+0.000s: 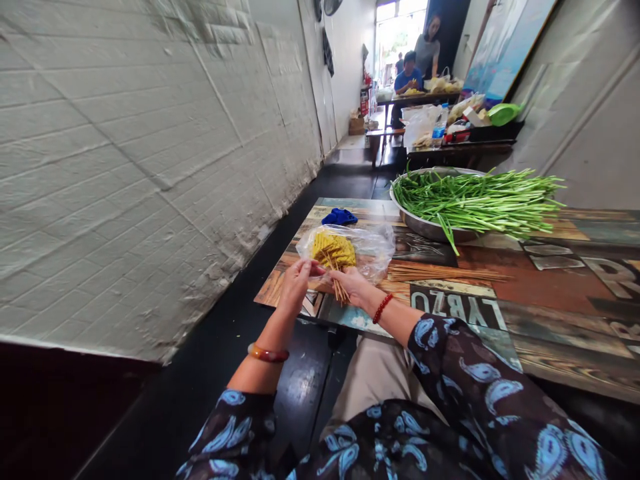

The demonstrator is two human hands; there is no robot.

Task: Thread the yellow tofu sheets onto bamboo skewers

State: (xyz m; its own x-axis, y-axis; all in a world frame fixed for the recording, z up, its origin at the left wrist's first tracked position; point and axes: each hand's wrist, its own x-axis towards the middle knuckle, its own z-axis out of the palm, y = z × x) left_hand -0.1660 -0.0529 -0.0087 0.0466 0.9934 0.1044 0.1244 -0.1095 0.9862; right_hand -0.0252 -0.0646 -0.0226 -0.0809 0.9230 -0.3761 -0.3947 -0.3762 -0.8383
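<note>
My right hand [354,285], a red beaded bracelet at its wrist, is closed around a bundle of thin wooden skewers [341,291]. Their far ends meet folded yellow food pieces [334,249], which look like strips of tofu skin, on a clear plastic bag [376,248]. Just left of the bundle, my left hand [296,283] has its thumb and fingers pinched together; what lies between them is too small to make out. More long bare skewers [445,272] lie on the table to the right of my right hand.
A metal basin [425,227] heaped with green garlic chives [480,200] stands on the patterned table [550,333]. A blue cloth [340,217] lies behind the bag. To the left runs a white wall [150,167]. Two people are at a farther table [415,100].
</note>
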